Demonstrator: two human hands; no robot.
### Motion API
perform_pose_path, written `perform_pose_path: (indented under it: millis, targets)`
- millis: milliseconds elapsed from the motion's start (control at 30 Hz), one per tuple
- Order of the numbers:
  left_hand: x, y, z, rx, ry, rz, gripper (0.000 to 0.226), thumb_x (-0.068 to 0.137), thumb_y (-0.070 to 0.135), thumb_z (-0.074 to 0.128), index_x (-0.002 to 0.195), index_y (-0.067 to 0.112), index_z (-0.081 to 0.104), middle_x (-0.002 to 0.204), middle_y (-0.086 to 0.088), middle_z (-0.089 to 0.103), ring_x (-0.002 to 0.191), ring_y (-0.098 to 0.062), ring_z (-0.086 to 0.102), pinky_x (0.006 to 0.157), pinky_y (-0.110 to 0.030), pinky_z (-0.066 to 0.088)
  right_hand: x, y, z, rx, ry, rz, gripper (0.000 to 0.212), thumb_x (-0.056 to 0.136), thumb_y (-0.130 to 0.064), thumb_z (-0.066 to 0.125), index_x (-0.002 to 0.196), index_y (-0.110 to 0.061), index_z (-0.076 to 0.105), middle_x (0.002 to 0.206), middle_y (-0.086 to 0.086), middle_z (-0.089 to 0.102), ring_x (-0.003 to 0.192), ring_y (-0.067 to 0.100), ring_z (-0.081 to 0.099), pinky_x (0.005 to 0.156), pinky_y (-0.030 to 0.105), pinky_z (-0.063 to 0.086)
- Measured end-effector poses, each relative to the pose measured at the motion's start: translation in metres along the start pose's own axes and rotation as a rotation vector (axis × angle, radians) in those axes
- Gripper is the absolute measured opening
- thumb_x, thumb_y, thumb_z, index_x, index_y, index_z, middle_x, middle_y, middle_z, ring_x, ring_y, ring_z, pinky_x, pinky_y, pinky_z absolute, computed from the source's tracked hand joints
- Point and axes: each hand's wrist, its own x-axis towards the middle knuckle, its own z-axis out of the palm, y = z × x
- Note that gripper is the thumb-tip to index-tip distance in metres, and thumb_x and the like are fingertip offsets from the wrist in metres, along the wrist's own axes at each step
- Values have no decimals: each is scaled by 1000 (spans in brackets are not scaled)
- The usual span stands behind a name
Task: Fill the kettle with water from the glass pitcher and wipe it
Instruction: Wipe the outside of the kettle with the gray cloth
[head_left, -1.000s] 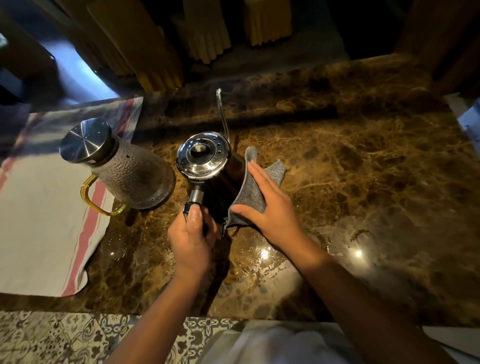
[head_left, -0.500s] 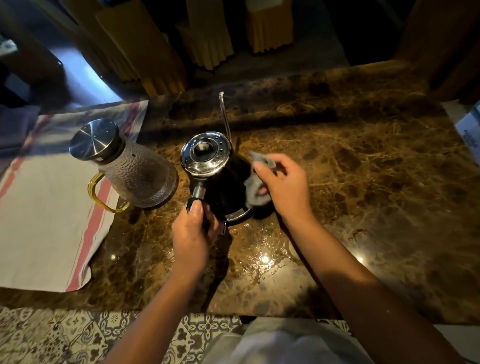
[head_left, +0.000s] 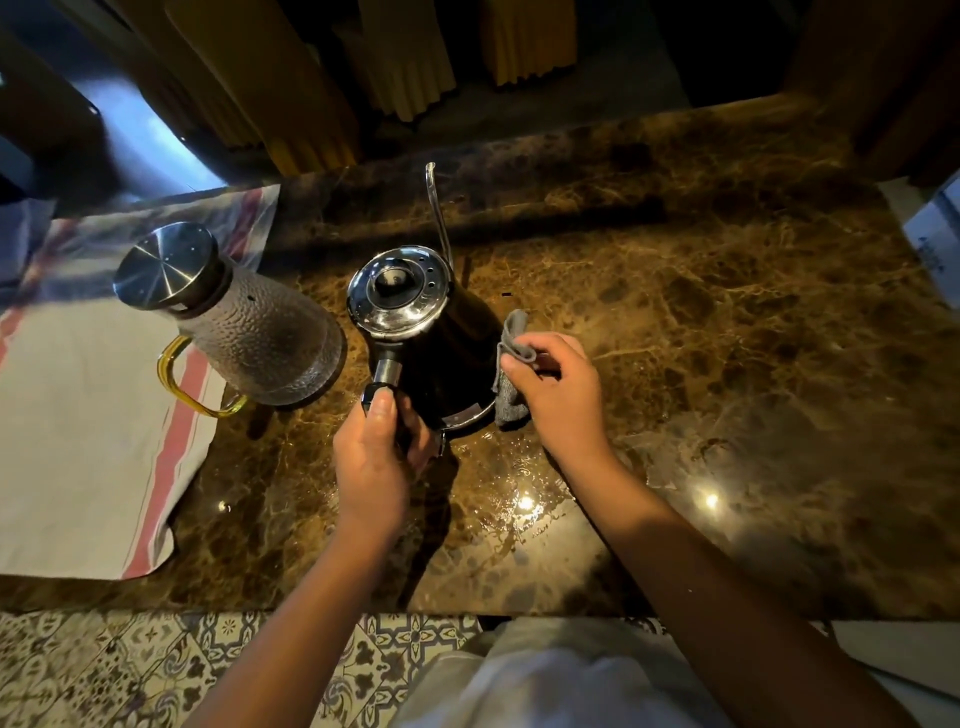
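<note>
A black gooseneck kettle (head_left: 441, 348) with a shiny steel lid stands upright on the brown marble counter (head_left: 727, 338), its thin spout pointing away. My left hand (head_left: 371, 457) grips the kettle's handle at its near side. My right hand (head_left: 558, 387) holds a small grey cloth (head_left: 511, 374) bunched in its fingers and presses it against the kettle's right flank near the base. The glass pitcher (head_left: 260, 338), textured, with a steel lid and amber handle, stands left of the kettle.
A white towel with red stripes (head_left: 88, 441) lies on the counter's left part, partly under the pitcher. Wet glints show on the marble near the kettle's base. Yellow chair backs stand beyond the far edge. Patterned floor tiles lie below the near edge.
My right hand has bunched the cloth and slid it from the kettle's near side round to its right flank, lower down. My left hand keeps the handle.
</note>
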Motion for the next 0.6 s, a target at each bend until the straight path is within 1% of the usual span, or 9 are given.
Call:
perform_pose_path:
  millis: [67,133,200,267,367,467,500,533,600]
  targets:
    - [0,0,0,-17,-6,-5,41,104,48,36,75,27,55,56,0,48,49,-16,46,49,-27,40,9,-4,3,-28,-2,83,15,96,-28,73,106,-39,70,110,-10,70,99,3,69,88,36,60]
    - [1,1,1,-6,-3,-11,42,104,49,37,74,27,55,56,0,49,49,-17,46,49,-27,40,20,-18,6,-26,-14,157,7,97,-30,72,104,-27,70,100,-6,73,95,12,72,89,47,61]
    - [1,1,0,1,-5,3,47,105,55,38,73,25,54,56,-1,48,49,-19,47,50,-28,40,28,-37,10,-8,-20,146,15,97,-33,71,100,-19,72,94,0,75,92,18,73,86,49,62]
    - [1,1,-1,34,-10,16,51,104,62,37,71,27,55,56,-2,49,50,-22,46,53,-31,40,32,-54,15,141,-61,121,17,96,-36,70,102,-21,75,96,2,78,92,17,76,82,43,65]
    - [1,0,-2,75,-13,-6,52,101,67,37,70,30,56,57,0,51,52,-25,47,55,-36,39,33,-66,19,303,-169,76,19,95,-23,67,112,-26,75,104,-4,80,97,11,76,79,26,62]
    - [-1,2,-1,140,2,5,59,100,70,34,70,24,55,58,-7,55,52,-24,53,56,-33,44,36,-51,15,43,-164,5,27,100,-15,65,127,-12,71,119,2,73,109,14,70,90,26,59]
    - [-3,4,-1,188,5,21,62,101,69,31,72,21,56,62,-8,59,55,-22,56,59,-31,46,37,-44,12,-37,-147,-7,29,101,-16,65,129,-9,69,123,3,69,112,14,67,94,20,55]
    - [-6,5,-1,239,6,28,63,102,69,29,76,19,57,69,-6,63,60,-16,59,61,-25,46,38,-36,8,-81,-130,1,30,101,-17,66,130,-9,68,124,1,66,112,13,64,92,11,50]
    - [-11,9,-7,348,25,20,53,102,68,30,89,23,56,83,11,65,71,-3,60,64,-14,44,38,-25,1,-127,-116,30,32,101,-20,68,132,-11,68,121,-4,62,106,1,59,84,-1,41]
